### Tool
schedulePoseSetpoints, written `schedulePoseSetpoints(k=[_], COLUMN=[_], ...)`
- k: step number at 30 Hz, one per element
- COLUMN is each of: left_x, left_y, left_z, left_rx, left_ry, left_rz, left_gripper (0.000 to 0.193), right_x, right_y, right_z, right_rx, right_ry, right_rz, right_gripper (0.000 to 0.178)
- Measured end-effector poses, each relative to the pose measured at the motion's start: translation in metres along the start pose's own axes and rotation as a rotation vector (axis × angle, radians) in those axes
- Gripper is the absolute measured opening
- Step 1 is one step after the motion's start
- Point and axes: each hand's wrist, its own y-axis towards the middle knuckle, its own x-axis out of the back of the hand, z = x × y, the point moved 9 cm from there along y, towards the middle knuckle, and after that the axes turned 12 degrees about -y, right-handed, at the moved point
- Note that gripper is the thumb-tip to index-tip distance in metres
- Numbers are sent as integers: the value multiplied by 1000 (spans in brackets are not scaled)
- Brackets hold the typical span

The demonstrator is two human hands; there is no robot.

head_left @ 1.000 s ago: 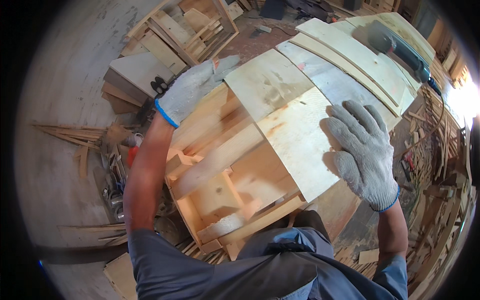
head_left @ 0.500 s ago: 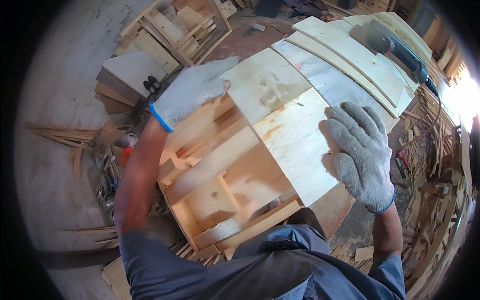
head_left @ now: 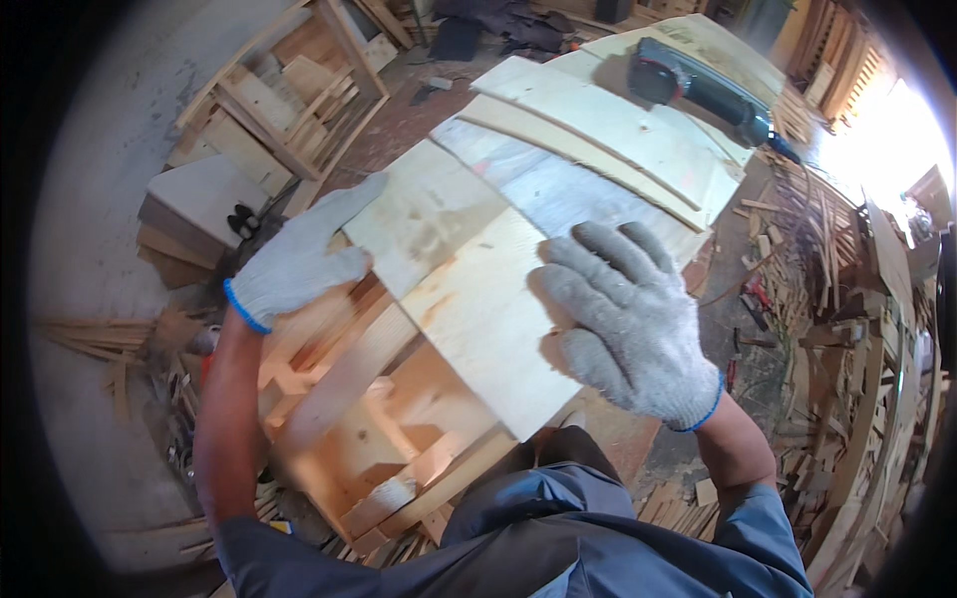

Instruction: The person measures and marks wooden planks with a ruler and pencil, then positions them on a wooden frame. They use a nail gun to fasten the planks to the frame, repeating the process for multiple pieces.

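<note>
Both my hands wear pale knitted gloves with blue cuffs. My left hand point(head_left: 309, 254) is at the far left corner of a thin, light wooden panel point(head_left: 483, 309), fingers stretched along its edge and thumb apart. My right hand point(head_left: 633, 324) rests palm down near the panel's right edge, fingers spread. The panel, with a seam and brown stains, covers part of an open wooden frame point(head_left: 389, 513). Inside the uncovered left part show crosspieces and box-like compartments, somewhat blurred.
Beyond the panel lie a greyish board point(head_left: 568, 184) and stacked thin boards point(head_left: 598, 125). A corded angle grinder point(head_left: 703, 95) lies on top. Another wooden frame point(head_left: 284, 95) stands far left. Scrap wood point(head_left: 837, 399) is heaped at the right.
The whole scene has shifted left in view, with the panel and both hands. My left thumb now stands farther from its fingers, showing the panel's corner between them. My right hand stays spread.
</note>
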Motion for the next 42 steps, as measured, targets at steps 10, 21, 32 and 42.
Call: schedulePoseSetpoints(k=[10, 21, 32, 42], left_x=[-1, -2, -4, -1], left_y=[-4, -3, -3, 4], left_z=[10, 18, 15, 11], left_rx=[6, -72, -80, -165], left_ry=[-49, -189, -187, -2], left_rz=[-30, -24, -68, -103], left_gripper=[87, 86, 80, 79], right_x=[60, -6, 119, 76], right_y=[4, 65, 45, 83], right_z=[-143, -293, -240, -104], right_rx=[-397, -269, -552, -324], right_ry=[151, -481, 625, 533], right_rz=[-384, 210, 240, 628], right_gripper=[48, 44, 37, 57])
